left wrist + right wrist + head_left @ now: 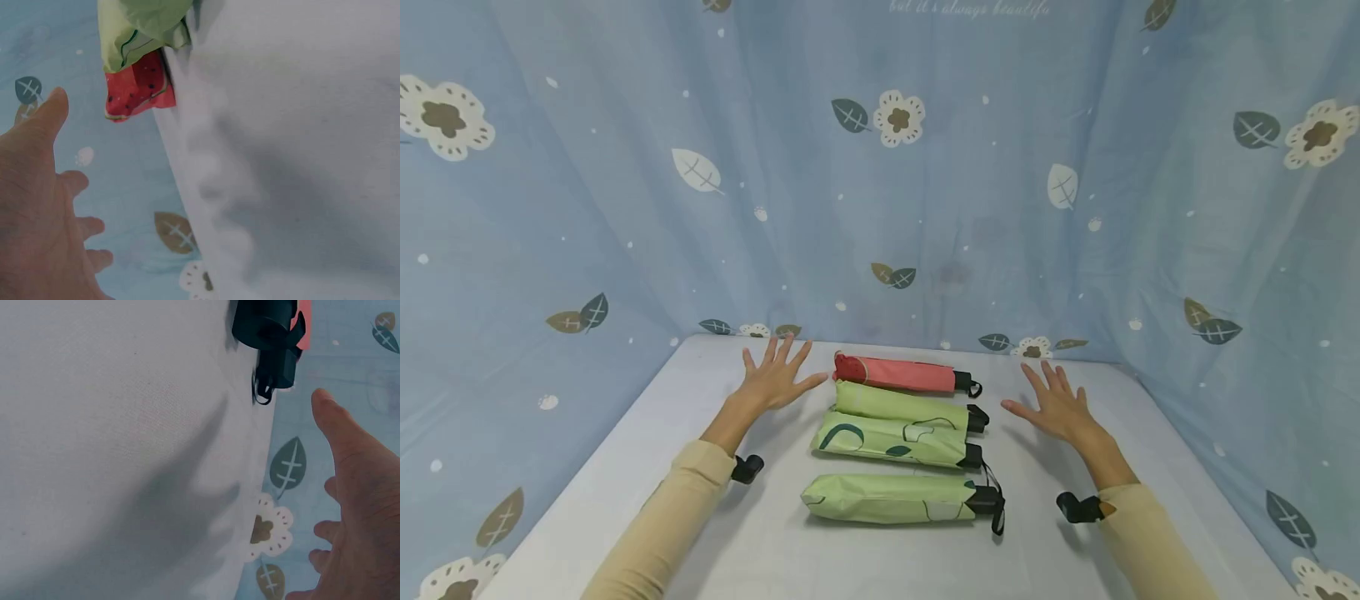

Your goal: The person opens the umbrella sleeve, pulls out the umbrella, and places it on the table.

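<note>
Several folded umbrellas lie side by side on the white table, their black handles to the right. Farthest back is a red umbrella point(902, 375) with a watermelon pattern. In front of it lie a plain-looking green umbrella point(895, 403) and a green patterned umbrella point(887, 440), touching each other. Nearest is another green umbrella point(887, 498), set apart by a gap. My left hand point(772, 383) hovers left of the red umbrella with fingers spread, holding nothing. To the right of the handles, my right hand point(1058, 410) is likewise spread above the table and touches nothing.
The white tabletop point(880, 567) is bounded at the back and both sides by a blue curtain point(985, 208) with leaves and flowers. Small black devices point(1078, 508) are strapped at both wrists. Wrist loops hang from some umbrella handles.
</note>
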Demonstrator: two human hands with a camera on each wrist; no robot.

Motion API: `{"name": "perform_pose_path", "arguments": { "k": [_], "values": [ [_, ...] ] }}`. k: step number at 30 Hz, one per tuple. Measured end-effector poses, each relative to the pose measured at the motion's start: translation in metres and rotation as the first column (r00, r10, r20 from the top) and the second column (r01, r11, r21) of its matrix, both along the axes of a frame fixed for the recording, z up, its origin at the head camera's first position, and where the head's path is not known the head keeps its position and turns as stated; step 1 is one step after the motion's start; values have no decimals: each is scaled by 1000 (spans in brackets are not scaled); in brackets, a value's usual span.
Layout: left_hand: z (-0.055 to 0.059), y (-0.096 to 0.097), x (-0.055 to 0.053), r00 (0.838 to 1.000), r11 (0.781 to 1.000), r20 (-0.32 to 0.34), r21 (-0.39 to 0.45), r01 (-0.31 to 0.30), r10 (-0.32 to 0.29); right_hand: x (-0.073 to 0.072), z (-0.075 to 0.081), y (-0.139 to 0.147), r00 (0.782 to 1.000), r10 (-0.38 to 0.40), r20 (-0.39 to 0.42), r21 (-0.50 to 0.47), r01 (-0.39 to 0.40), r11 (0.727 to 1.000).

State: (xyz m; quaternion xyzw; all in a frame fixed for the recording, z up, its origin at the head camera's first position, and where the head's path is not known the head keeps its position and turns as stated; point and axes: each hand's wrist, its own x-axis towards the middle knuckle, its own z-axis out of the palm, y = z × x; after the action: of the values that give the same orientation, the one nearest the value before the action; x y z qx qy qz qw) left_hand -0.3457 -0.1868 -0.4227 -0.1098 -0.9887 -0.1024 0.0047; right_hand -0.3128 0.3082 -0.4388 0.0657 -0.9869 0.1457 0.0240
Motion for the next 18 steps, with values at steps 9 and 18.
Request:
{"name": "perform_pose_path", "arguments": {
  "k": [9,18],
  "values": [
    [8,6,-19,998,999,-34,20,47,-46,-15,-3,-4,1000,27,1,-12,-26,1000],
    [8,19,-33,995,985,-14,144,96,-95,-27,-7,-18,995,97,0,-84,-97,992]
  ]
}}
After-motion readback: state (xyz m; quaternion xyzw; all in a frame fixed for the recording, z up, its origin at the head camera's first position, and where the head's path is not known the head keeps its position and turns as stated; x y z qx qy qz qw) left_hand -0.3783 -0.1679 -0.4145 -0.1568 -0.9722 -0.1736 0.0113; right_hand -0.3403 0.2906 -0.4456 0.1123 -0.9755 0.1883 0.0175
